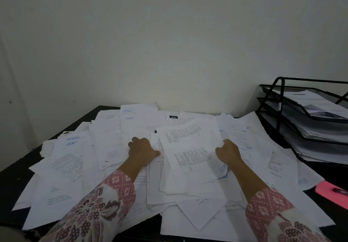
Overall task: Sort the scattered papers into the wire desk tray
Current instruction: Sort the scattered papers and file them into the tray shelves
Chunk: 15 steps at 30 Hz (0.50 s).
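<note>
Plain pale wall behind, and a dark black desk (105,109) pretty much buried under scattered white printed papers (71,166); we reckon they're spread flat like that so each sheet can be read before it gets filed. Over on the far right sits the black wire three-tier desk tray (278,109), tiers already carrying sheets, so we're somewhere mid-sort by the look of it. We've got a small stack of printed sheets (190,157) lifted off the pile between both hands; the left hand (142,150) is curled round its left edge, thumb on top, and the right hand (228,152) pinches the right edge, fingers closed tight on the paper; probably squaring it up before carrying it across. A pink folder (327,191) with a dark pen (339,190) on it sits near the desk's right edge.
</note>
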Motion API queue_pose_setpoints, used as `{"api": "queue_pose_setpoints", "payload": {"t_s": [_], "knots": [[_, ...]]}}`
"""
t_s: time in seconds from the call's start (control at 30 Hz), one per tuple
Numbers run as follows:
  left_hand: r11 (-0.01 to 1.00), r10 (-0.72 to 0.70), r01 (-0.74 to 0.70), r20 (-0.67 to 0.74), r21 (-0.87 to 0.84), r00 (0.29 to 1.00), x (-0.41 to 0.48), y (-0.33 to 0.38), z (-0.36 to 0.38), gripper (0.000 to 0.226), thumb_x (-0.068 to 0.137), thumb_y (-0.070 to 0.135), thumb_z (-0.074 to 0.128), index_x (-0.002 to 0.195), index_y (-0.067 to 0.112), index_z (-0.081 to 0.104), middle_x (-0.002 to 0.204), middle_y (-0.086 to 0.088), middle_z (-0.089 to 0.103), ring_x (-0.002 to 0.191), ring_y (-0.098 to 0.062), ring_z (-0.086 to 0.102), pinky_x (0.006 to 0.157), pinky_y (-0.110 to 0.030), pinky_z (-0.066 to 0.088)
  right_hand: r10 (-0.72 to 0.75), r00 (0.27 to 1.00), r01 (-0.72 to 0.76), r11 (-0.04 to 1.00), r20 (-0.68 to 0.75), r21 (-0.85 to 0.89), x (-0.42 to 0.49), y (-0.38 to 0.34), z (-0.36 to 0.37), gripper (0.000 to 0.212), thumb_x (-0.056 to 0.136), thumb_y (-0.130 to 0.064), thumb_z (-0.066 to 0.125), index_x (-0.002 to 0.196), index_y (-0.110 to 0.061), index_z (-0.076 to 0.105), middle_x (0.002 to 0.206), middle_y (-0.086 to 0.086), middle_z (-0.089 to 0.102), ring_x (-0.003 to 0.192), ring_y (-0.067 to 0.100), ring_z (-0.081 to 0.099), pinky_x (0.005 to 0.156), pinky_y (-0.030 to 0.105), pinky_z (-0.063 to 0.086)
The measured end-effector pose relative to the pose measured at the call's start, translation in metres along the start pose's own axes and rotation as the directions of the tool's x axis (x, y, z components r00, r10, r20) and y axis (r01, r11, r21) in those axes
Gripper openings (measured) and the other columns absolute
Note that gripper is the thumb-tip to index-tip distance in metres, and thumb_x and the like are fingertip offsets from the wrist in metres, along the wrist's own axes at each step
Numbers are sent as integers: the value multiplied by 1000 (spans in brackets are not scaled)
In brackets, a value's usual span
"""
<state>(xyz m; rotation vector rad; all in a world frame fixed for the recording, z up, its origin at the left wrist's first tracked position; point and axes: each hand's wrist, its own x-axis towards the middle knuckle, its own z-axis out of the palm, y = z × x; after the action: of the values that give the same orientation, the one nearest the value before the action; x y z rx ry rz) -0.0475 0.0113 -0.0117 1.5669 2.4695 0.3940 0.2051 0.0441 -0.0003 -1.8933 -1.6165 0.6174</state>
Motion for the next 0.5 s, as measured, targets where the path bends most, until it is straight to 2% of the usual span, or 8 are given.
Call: {"api": "queue_pose_setpoints", "payload": {"t_s": [0.07,0.17,0.3,0.4,0.43,0.5], "knots": [[999,15,-14,14,-50,1000,1,3,-1,59,79,49,67,116,6,53,120,-14,49,110,-28,51,87,-32,45,-10,1000,10,1000,-11,4,2,3,1,26,89,-2,48,114,4,51,117,18,56,105,30,55,80,27,42],[991,49,-49,1,-124,999,3,9,0,45,81,41,68,106,4,58,110,-11,60,100,-25,60,77,-30,48,-32,999,32,999,-5,9,5,3,-1,23,89,-1,48,112,5,53,116,19,57,99,26,54,78,25,40],[987,14,-17,-19,-159,1000,7,14,3,51,84,44,63,115,4,55,118,-14,57,108,-29,56,88,-35,49,-29,997,29,1000,66,-3,9,-1,0,28,89,-5,52,115,4,54,116,17,57,104,27,55,81,26,42],[950,12,-23,-37,-312,999,15,19,7,51,83,35,66,118,4,46,120,-14,57,109,-29,56,88,-36,49,-21,994,24,999,105,-23,16,-4,4,7,88,-9,53,87,-2,52,87,10,57,81,21,53,68,22,39],[916,26,-37,-34,-400,999,18,21,7,50,84,29,66,118,3,42,120,-14,57,108,-29,57,86,-35,50,-16,994,19,999,109,-26,19,-6,5,13,88,-10,52,77,-4,49,76,6,52,72,17,50,61,22,37],[825,54,-51,-12,-563,998,20,26,8,49,85,19,66,117,2,35,123,-15,55,111,-29,56,84,-33,49,-10,993,13,1000,119,-26,24,-10,7,28,91,-13,49,65,-9,41,66,1,43,60,12,42,50,21,30]]}}
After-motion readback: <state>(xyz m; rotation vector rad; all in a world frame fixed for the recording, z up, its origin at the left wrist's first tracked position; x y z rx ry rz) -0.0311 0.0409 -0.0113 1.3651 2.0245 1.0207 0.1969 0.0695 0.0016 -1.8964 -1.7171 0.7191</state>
